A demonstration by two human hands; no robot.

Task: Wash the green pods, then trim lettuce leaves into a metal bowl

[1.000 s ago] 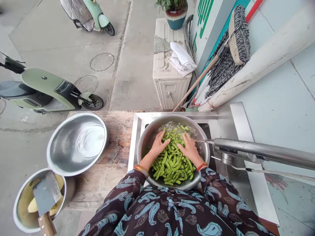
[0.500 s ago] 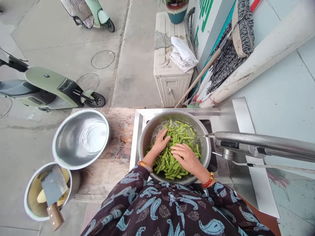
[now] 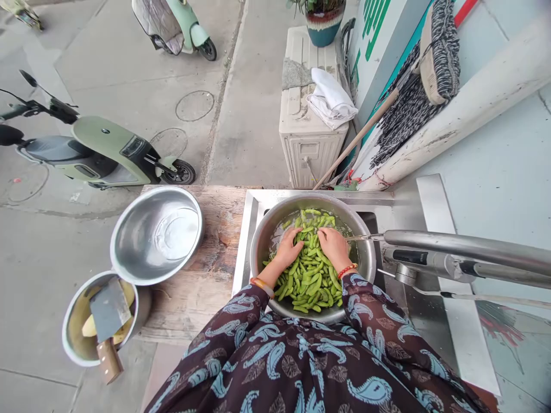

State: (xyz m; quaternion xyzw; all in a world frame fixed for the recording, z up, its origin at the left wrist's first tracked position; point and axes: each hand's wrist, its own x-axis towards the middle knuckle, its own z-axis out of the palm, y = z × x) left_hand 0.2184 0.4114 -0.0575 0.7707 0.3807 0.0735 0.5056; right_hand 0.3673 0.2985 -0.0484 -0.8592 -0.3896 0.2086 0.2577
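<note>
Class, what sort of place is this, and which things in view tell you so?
Probably an outdoor washing spot beside a street or yard. A basin of green pods sits at a metal sink with a running tap, and a green scooter stands on the concrete ground nearby.

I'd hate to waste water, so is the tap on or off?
On: a thin stream of water leaves the tip of the tap and reaches over the metal basin's rim, near the right hand.
</note>
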